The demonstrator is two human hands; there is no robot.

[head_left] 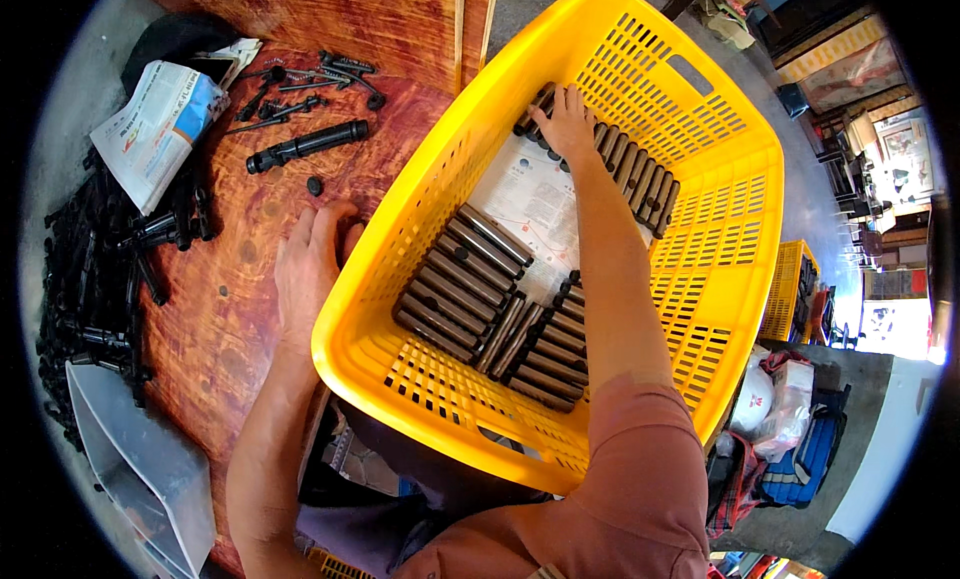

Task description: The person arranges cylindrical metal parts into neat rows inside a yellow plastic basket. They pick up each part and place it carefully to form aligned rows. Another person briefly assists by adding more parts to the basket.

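Note:
A yellow plastic basket (345,309) stands in front of me, with rows of dark metal tubes (455,284) lying side by side in it. My right hand (568,129) reaches inside to the far left, its fingers bent around a dark tube at the end of the far row; the fingers partly cover this tube. Printed paper (535,194) shows between the rows. Outside the basket, my left hand (308,269) rests on the reddish wooden table (240,329), fingers slightly bent and nothing in them. Just beyond its fingertips sits a small black cap (315,185).
A black tube (308,146) and several slim black parts (300,89) lie farther back on the table. Along the left is a heap of black parts (90,269) with a printed sheet (160,129) on top. A grey plastic bin (150,479) stands at near left; another yellow basket (785,289) is at right.

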